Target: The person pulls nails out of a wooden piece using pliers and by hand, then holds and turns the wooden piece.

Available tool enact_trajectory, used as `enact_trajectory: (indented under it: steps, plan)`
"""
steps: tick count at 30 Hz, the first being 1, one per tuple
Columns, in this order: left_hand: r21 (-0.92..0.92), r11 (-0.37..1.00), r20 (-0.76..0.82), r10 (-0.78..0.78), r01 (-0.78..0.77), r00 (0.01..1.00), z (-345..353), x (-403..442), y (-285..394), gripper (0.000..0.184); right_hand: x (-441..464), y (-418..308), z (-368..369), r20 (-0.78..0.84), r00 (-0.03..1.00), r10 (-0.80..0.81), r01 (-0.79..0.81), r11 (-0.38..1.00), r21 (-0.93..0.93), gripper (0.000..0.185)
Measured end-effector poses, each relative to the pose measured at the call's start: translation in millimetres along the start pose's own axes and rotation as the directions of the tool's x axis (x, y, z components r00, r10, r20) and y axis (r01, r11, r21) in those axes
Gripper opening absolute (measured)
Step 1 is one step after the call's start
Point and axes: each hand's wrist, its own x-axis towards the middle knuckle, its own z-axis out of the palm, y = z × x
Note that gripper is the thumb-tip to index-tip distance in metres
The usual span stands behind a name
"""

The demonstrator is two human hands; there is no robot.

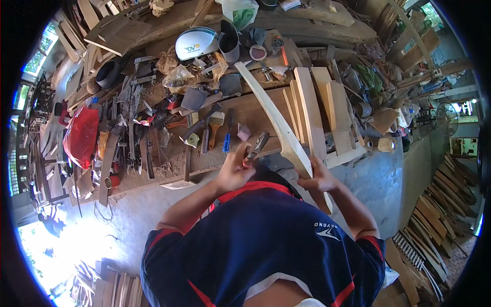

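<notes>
Our left hand (236,168) has its fingers clamped on one hammer (258,145); our right hand (318,178) clamps its fingers on one curved wooden piece (279,128), slanting over the tabletop (204,166), which carries one white helmet (196,44).

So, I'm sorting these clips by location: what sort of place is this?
Probably a woodworking shop: the cluttered bench holds brushes and boards; the left hand holds a hammer-like tool, the right hand a shaped length of wood.
</notes>
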Motion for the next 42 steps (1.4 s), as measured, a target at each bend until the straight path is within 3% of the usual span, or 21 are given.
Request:
enact_trajectory:
  steps: [2, 4, 12, 15, 17, 18, 19, 20, 21, 22, 23, 24, 26, 27, 28, 30, 32, 34, 35, 37, 42]
  plan:
    - [0.043, 0.998, -0.001, 0.055, -0.055, 0.998, -4, 1, 1, 0.031, -1, -1, -4, 0.054, 0.998, 0.043, -0.039, 0.996, -0.076, 0.04]
    - [0.216, 0.973, 0.002, 0.078, -0.077, 0.997, -9, 1, 1, 0.029, -3, -6, -3, 0.057, 0.998, 0.022, -0.018, 0.997, -0.076, 0.041]
    - [0.318, 0.931, 0.044, 0.173, -0.178, 0.984, -24, 0, 3, 0.034, -5, -10, -2, 0.078, 0.994, -0.075, 0.083, 0.992, -0.093, 0.043]
    - [0.345, 0.924, 0.11, 0.138, -0.168, 0.984, -28, 0, 1, 0.036, -8, -20, -9, 0.047, 0.997, 0.064, -0.052, 0.974, -0.221, 0.041]
    - [0.372, 0.91, 0.132, 0.145, -0.184, 0.981, -36, 0, -1, 0.038, -4, -20, -16, 0.066, 0.989, -0.129, 0.145, 0.908, -0.393, 0.039]
    - [0.302, 0.934, 0.099, 0.168, -0.19, 0.981, -43, -4, -2, 0.037, -7, -14, -25, 0.064, 0.989, -0.131, 0.146, 0.907, -0.395, 0.039]
    - [0.231, 0.953, 0.064, 0.187, -0.197, 0.98, -53, -8, -3, 0.036, -14, -2, -41, 0.093, 0.995, 0.037, -0.007, 0.951, -0.31, 0.04]
    - [0.16, 0.983, -0.143, 0.108, -0.084, 0.984, -71, -12, -4, 0.033, -20, 5, -56, 0.137, 0.97, 0.202, -0.167, 0.958, -0.231, 0.041]
    - [0.066, 0.998, -0.337, 0.002, 0.021, 0.942, -93, -18, -3, 0.03, -27, 7, -67, 0.045, 0.987, 0.157, -0.135, 0.94, -0.313, 0.041]
    - [0.49, 0.866, -0.218, 0.007, 0.103, 0.976, -127, -3, 17, 0.025, -32, 8, -71, -0.046, 0.994, 0.099, -0.109, 0.915, -0.389, 0.041]
    - [0.719, 0.688, -0.233, 0.101, 0.101, 0.967, -138, -3, 40, 0.026, -39, -11, -69, -0.211, 0.947, 0.242, -0.308, 0.872, -0.38, 0.046]
    - [0.717, 0.689, -0.228, 0.098, 0.1, 0.969, -148, -5, 38, 0.026, -40, 1, -79, -0.307, 0.927, 0.215, -0.329, 0.858, -0.395, 0.053]
    - [0.659, 0.731, -0.256, -0.004, 0.177, 0.967, -168, -8, 34, 0.024, -36, -17, -84, -0.384, 0.867, 0.317, -0.443, 0.844, -0.304, 0.06]
    - [0.686, 0.727, -0.208, 0.145, 0.039, 0.967, -167, -7, 21, 0.031, -34, -21, -85, -0.386, 0.867, 0.315, -0.441, 0.845, -0.302, 0.06]
    - [0.687, 0.726, -0.206, 0.146, 0.037, 0.968, -162, -7, 18, 0.031, -32, -23, -86, -0.371, 0.906, 0.207, -0.338, 0.879, -0.335, 0.06]
    - [0.419, 0.873, -0.111, -0.223, 0.249, 0.969, -138, -4, 15, 0.04, -26, -24, -87, -0.351, 0.931, 0.097, -0.231, 0.902, -0.365, 0.061]
    - [-0.007, 0.895, 0.158, -0.439, 0.446, 0.885, -112, 4, 8, 0.046, -17, -23, -85, -0.313, 0.95, -0.013, -0.136, 0.882, -0.451, 0.062]
    - [-0.312, 0.834, 0.335, -0.352, 0.455, 0.874, -81, 9, -17, 0.043, -12, -35, -76, -0.309, 0.95, 0.042, -0.162, 0.913, -0.374, 0.062]
    - [-0.31, 0.835, 0.333, -0.354, 0.456, 0.874, -70, 13, -16, 0.043, -11, -41, -72, -0.303, 0.948, 0.101, -0.193, 0.936, -0.294, 0.062]
    - [-0.263, 0.83, 0.52, -0.307, 0.491, 0.798, -53, 20, -15, 0.039, -6, -49, -70, -0.267, 0.956, 0.122, -0.204, 0.93, -0.306, 0.061]
    - [-0.291, 0.785, 0.538, -0.338, 0.546, 0.772, -38, 33, 9, 0.035, -2, -62, -62, -0.23, 0.963, 0.144, -0.229, 0.885, -0.406, 0.059]
